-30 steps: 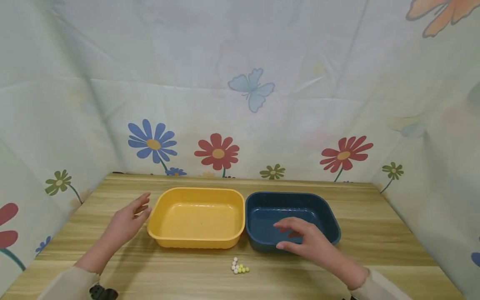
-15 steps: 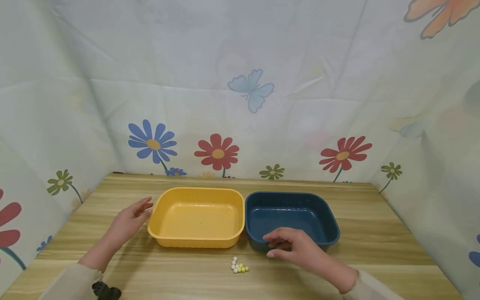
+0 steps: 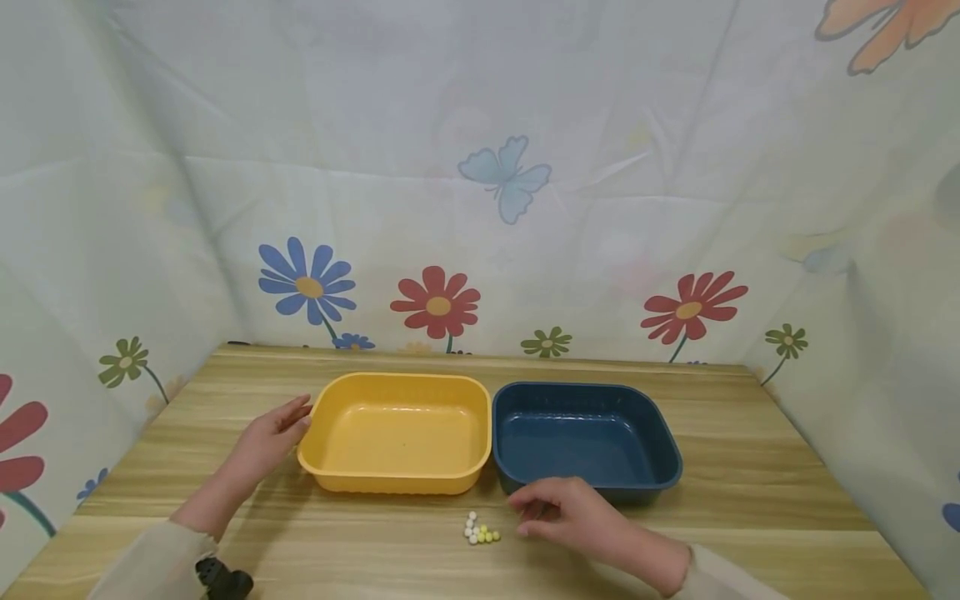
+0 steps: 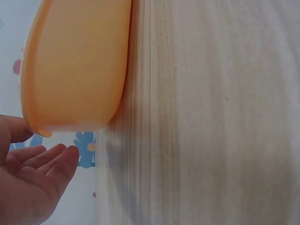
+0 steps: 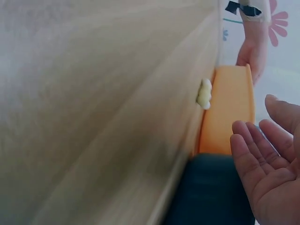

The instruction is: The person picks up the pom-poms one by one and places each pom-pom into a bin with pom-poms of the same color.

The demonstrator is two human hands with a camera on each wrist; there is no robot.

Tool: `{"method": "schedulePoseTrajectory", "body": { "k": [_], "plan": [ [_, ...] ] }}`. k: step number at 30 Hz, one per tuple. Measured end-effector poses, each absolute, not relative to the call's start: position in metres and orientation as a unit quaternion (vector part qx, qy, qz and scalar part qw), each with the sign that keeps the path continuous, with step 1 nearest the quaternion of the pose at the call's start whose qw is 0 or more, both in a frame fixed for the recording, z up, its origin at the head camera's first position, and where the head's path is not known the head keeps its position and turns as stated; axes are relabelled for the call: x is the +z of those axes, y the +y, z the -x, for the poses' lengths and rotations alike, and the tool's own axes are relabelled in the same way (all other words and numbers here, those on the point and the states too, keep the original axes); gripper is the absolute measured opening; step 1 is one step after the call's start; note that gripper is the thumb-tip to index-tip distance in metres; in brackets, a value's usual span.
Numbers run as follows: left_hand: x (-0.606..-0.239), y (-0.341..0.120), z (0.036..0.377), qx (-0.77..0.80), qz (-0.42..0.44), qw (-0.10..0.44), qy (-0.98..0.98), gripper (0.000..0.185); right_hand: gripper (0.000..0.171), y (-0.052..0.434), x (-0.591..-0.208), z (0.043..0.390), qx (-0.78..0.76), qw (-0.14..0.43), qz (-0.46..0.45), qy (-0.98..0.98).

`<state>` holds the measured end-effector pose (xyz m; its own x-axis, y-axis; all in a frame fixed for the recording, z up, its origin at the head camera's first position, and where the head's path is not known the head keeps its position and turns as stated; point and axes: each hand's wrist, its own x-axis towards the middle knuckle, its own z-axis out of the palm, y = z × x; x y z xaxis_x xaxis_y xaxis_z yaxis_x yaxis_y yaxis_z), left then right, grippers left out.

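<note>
Several beads lie on the table, forward of its rear edge, near the front right corner of the yellow bin. Right hand: grip wide, near the beads. Left hand: grip wide, at the bin's left edge.

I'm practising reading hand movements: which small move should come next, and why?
Probably ease the right hand toward the small yellow balls: they lie on the table close beside it, and it appears to hold nothing. The left hand is farther off, by the yellow tray.
</note>
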<state>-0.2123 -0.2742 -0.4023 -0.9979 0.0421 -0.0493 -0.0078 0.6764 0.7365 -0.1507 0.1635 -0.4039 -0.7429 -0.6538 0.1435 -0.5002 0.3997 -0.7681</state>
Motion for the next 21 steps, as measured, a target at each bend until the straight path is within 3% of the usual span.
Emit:
{"method": "schedulePoseTrajectory", "body": {
  "k": [13,21],
  "plan": [
    [-0.402,-0.271,0.213,0.420,0.004,0.047,0.906,0.054,0.027,0.146,-0.421,0.149,-0.388,0.137,0.313,0.856],
    [-0.402,-0.266,0.212,0.446,0.021,0.053,0.893,0.052,0.022,0.140,-0.429,0.151,-0.368,0.120,0.315,0.866]
  ]
}}
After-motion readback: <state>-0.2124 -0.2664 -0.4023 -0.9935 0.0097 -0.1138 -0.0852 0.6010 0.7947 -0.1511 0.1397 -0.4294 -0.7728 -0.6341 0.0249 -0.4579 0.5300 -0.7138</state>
